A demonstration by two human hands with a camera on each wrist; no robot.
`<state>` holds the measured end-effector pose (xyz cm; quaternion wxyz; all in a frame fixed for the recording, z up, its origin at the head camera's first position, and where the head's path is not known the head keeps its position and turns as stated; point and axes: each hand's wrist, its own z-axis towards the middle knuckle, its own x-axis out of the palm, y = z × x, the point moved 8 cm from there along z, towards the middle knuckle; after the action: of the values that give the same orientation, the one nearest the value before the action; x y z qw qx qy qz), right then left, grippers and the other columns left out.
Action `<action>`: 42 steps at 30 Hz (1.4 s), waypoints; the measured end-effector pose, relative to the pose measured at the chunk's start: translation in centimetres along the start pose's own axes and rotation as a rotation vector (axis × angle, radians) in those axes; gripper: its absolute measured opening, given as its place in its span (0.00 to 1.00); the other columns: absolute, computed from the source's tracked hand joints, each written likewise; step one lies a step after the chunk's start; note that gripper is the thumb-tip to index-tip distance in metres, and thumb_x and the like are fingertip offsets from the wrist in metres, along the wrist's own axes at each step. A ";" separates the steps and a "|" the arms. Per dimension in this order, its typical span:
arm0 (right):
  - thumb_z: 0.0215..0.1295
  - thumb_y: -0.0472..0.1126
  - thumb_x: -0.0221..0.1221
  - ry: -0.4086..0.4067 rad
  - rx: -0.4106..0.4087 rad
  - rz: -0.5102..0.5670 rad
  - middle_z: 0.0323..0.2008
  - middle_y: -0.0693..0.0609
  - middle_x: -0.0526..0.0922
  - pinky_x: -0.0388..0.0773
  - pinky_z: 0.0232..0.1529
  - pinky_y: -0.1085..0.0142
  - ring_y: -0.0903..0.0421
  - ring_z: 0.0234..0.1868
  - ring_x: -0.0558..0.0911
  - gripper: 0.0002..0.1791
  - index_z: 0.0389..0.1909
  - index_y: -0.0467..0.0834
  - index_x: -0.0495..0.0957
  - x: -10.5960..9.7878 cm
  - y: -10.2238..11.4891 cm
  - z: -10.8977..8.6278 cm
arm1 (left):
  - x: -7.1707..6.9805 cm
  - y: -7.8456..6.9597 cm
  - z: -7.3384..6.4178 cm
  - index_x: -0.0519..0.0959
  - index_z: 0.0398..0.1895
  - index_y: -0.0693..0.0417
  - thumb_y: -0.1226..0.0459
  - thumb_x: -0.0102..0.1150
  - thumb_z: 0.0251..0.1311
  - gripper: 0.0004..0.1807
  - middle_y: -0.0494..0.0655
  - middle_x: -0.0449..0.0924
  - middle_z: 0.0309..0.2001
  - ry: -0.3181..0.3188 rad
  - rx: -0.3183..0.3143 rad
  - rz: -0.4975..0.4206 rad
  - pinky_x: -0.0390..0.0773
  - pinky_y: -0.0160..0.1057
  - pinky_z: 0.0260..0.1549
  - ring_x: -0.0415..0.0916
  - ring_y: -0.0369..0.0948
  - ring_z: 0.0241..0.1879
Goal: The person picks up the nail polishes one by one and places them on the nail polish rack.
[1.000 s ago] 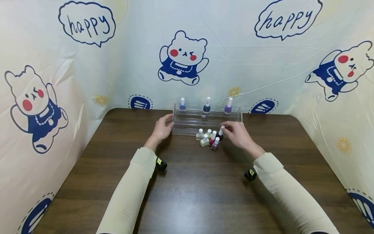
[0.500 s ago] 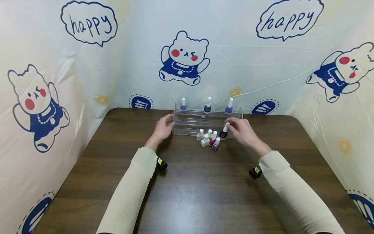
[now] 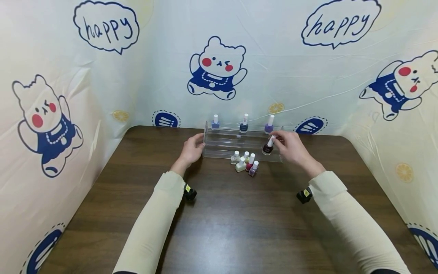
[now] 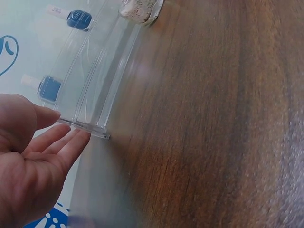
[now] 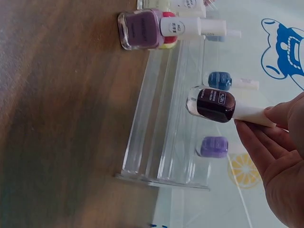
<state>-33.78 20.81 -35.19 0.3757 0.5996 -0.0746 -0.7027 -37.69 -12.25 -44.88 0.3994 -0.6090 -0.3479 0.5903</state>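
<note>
My right hand (image 3: 291, 146) pinches the white cap of a dark maroon nail polish bottle (image 5: 216, 104), held tilted in front of the right part of a clear tiered display rack (image 3: 222, 143). At the rack's left end, my left hand (image 3: 191, 150) holds the end panel between thumb and fingertips. On the top tier stand a light blue nail polish (image 3: 215, 124), a dark blue nail polish (image 3: 243, 127) and a purple nail polish (image 3: 268, 128).
Before the rack, several nail polish bottles cluster on the wooden table (image 3: 219, 213), among them a red one (image 3: 249, 166), a mauve one (image 3: 253, 170) and a pale one (image 3: 241, 166). A printed curtain (image 3: 164, 68) hangs close behind the table's back edge.
My right hand has lifted the dark maroon nail polish from beside the cluster and carried it right and up towards the rack. My left hand stays at the rack's left end.
</note>
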 end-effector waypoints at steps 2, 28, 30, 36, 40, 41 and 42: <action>0.77 0.32 0.54 -0.012 -0.012 -0.007 0.50 0.36 0.85 0.84 0.48 0.46 0.42 0.47 0.85 0.13 0.56 0.33 0.80 -0.3 -0.1 0.1 | 0.0 0.0 0.0 0.66 0.76 0.56 0.72 0.48 0.76 0.27 0.60 0.70 0.71 0.001 0.000 0.003 0.75 0.47 0.64 0.74 0.54 0.66; 0.75 0.29 0.54 -0.045 -0.074 -0.055 0.52 0.33 0.83 0.82 0.53 0.44 0.39 0.51 0.83 0.14 0.56 0.29 0.79 -1.2 -2.1 2.7 | 0.1 -0.1 -0.1 0.65 0.76 0.57 0.72 0.47 0.76 0.26 0.61 0.69 0.71 -0.004 0.000 0.000 0.74 0.47 0.65 0.72 0.54 0.67; 0.75 0.30 0.54 -0.043 -0.075 -0.069 0.51 0.34 0.84 0.82 0.52 0.44 0.39 0.50 0.84 0.14 0.55 0.29 0.79 -1.0 -2.2 2.9 | 0.1 -0.1 -0.1 0.66 0.76 0.56 0.72 0.48 0.76 0.26 0.60 0.69 0.71 -0.006 -0.003 0.000 0.74 0.47 0.65 0.72 0.54 0.68; 0.75 0.29 0.54 -0.035 -0.105 -0.111 0.49 0.33 0.84 0.81 0.49 0.44 0.39 0.47 0.83 0.13 0.54 0.29 0.79 -0.2 -2.4 3.2 | 0.0 -0.1 -0.1 0.65 0.76 0.55 0.72 0.48 0.77 0.26 0.59 0.69 0.72 -0.004 -0.012 -0.006 0.74 0.47 0.65 0.72 0.53 0.68; 0.75 0.29 0.54 -0.019 -0.098 -0.111 0.49 0.33 0.84 0.82 0.48 0.44 0.39 0.46 0.83 0.12 0.53 0.29 0.79 0.3 -2.7 3.2 | 0.1 -0.1 -0.1 0.65 0.77 0.55 0.71 0.47 0.77 0.27 0.59 0.68 0.72 0.004 -0.014 -0.011 0.74 0.47 0.65 0.72 0.53 0.68; 0.74 0.29 0.54 -0.015 -0.094 -0.111 0.49 0.33 0.84 0.82 0.47 0.45 0.40 0.46 0.83 0.12 0.54 0.29 0.79 0.4 -2.7 3.2 | 0.1 0.0 -0.1 0.65 0.77 0.55 0.71 0.47 0.77 0.27 0.59 0.68 0.72 0.005 -0.015 -0.012 0.74 0.47 0.65 0.72 0.53 0.68; 0.74 0.28 0.54 -0.013 -0.093 -0.112 0.49 0.33 0.84 0.82 0.47 0.44 0.40 0.46 0.83 0.12 0.54 0.29 0.79 0.5 -2.7 3.3 | 0.1 0.0 -0.1 0.64 0.77 0.54 0.71 0.47 0.77 0.27 0.59 0.68 0.72 0.006 -0.016 -0.013 0.74 0.47 0.65 0.72 0.53 0.68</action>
<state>-37.91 21.35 -36.19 0.3629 0.5800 -0.0109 -0.7292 -37.55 -12.15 -44.91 0.3994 -0.6117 -0.3557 0.5830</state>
